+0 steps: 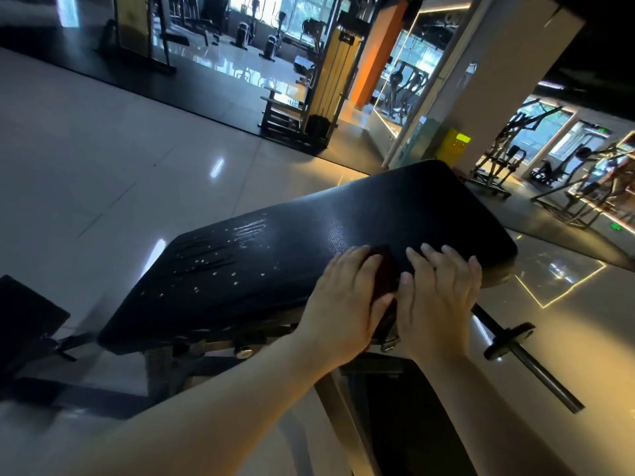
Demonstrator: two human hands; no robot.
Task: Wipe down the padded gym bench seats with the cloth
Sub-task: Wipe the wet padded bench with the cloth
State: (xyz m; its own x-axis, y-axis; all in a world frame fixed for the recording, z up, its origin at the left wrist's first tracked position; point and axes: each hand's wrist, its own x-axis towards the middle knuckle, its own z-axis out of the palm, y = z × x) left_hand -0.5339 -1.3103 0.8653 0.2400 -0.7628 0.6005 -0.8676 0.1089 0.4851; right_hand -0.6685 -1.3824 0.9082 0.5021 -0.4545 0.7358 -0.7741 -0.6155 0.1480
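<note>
While the dark cloth (386, 274) was pressed flat at the near edge of the padded seat (378, 207), the wiping step was judged to be under way. The left hand (347, 297) was laid on the cloth and the right hand (441, 297) just beside it, thumb touching the cloth; the fingers of both hands were straight, with nothing gripped. Wet streaks (223, 249) were seen toward the seat's left end, so a sweep that way was probably called for next.
</note>
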